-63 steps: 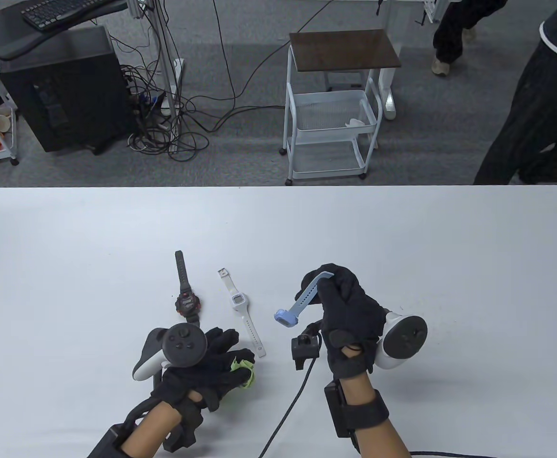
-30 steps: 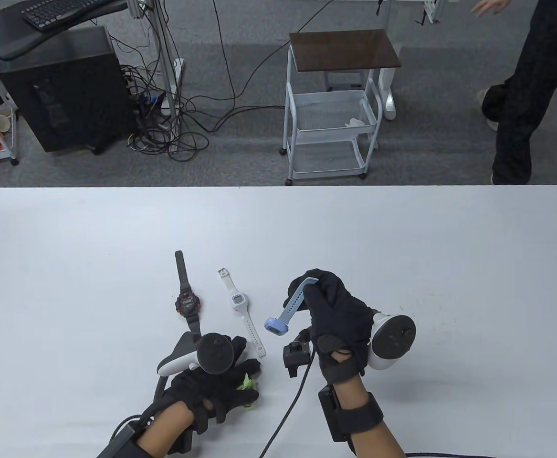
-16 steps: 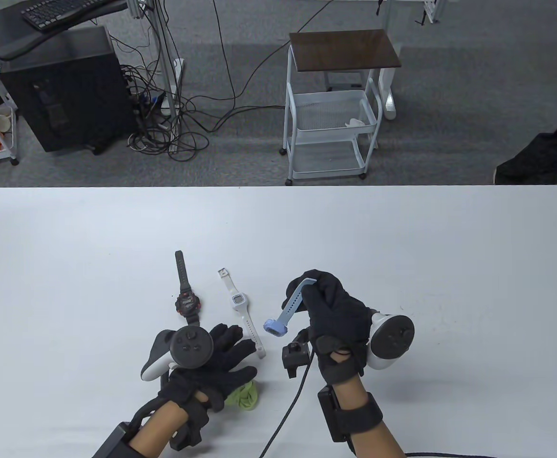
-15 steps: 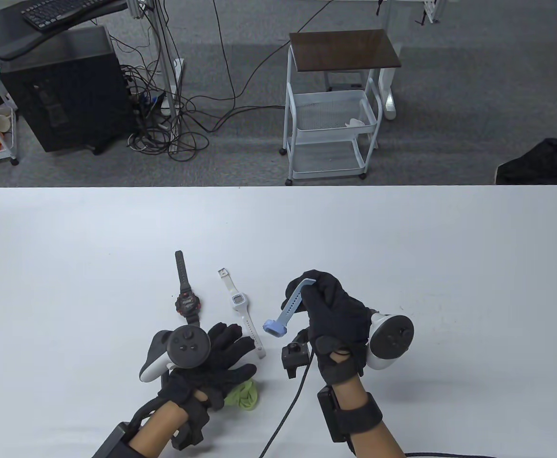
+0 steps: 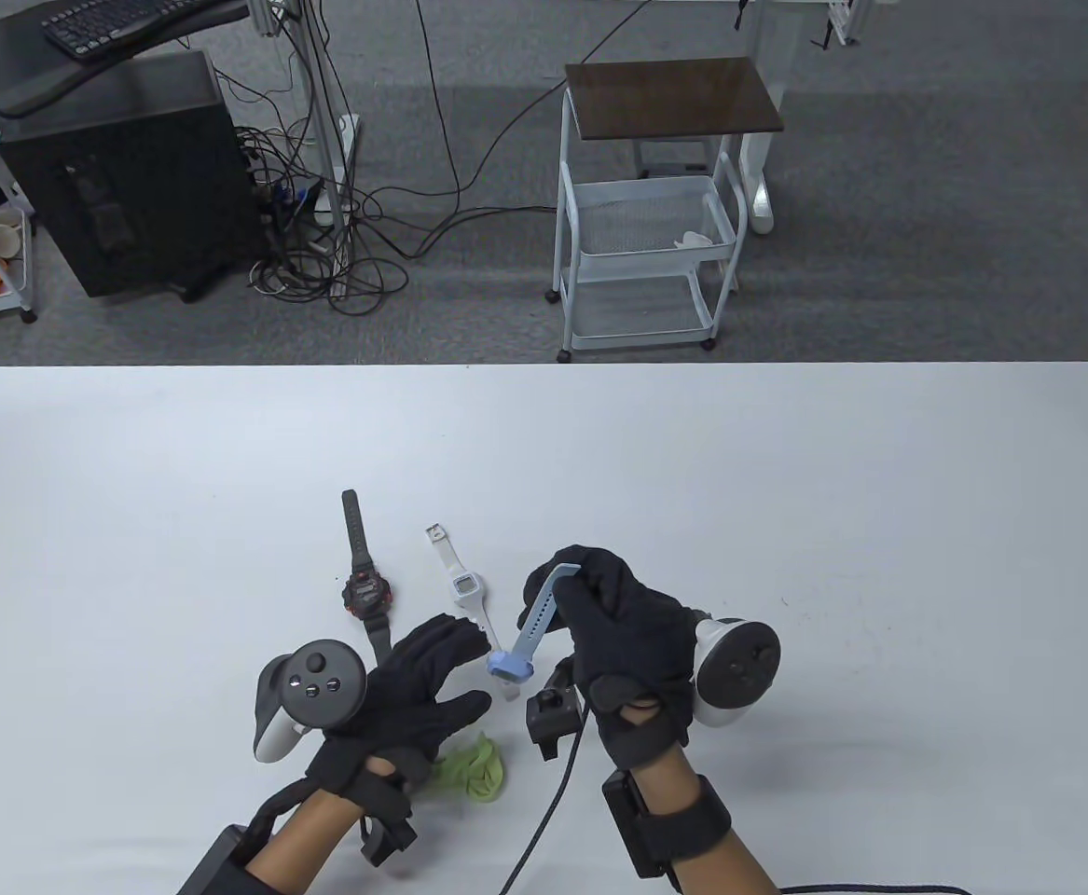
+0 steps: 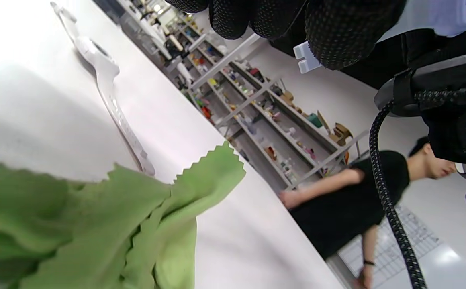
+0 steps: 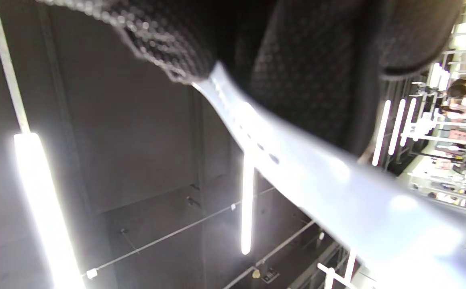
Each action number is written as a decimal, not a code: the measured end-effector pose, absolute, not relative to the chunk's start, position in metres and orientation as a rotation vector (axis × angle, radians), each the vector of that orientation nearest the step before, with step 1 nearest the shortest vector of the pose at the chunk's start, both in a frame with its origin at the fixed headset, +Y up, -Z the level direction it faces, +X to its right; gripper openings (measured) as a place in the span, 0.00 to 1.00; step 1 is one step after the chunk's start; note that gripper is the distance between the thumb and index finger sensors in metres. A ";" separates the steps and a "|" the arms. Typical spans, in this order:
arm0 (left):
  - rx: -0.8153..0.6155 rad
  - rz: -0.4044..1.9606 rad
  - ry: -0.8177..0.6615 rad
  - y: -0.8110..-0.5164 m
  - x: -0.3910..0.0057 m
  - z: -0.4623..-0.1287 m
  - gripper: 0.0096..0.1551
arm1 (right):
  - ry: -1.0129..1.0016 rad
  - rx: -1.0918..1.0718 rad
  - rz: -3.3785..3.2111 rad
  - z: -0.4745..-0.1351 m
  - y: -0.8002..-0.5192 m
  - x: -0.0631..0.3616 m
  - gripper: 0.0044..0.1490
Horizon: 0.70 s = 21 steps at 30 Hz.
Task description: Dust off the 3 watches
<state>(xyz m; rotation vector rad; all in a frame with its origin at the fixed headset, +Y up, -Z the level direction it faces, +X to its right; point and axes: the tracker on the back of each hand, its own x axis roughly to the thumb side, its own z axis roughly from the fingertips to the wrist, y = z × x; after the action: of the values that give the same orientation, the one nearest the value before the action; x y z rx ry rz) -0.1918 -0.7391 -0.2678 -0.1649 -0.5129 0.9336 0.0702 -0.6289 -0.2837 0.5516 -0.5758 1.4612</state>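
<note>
I'm holding the blue watch [image 5: 527, 634] up by its strap, right hand [image 5: 632, 643] pinching the far end, the case dangling low at 7 o'clock. It's looking light, and the strap floppy, so I'm judging the case is the place to steady it. Left hand [image 5: 413, 695] is spreading open, holding nothing, reaching toward the case. The cloth [image 5: 474, 766] is lying at 6 o'clock, the white watch [image 5: 465, 589] and black watch [image 5: 364, 583] lying at 10.

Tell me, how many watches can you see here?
3. The black watch and the white watch lie side by side on the table; the blue watch hangs from the right hand.
</note>
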 end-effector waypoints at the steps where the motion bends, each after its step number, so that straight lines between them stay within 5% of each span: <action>1: -0.167 0.931 -0.514 -0.739 -0.192 -0.268 0.41 | -0.569 0.555 1.461 -0.283 -0.629 0.069 0.23; 21: -0.091 1.014 -0.583 -0.733 -0.192 -0.264 0.22 | -0.576 0.526 1.348 -0.281 -0.635 0.064 0.23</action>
<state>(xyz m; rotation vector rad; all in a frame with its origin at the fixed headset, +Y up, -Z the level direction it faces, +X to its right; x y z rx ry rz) -0.1918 -0.7329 -0.2638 -0.0907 -0.5829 1.0142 0.0644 -0.6347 -0.2807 0.5264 -0.5763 1.3482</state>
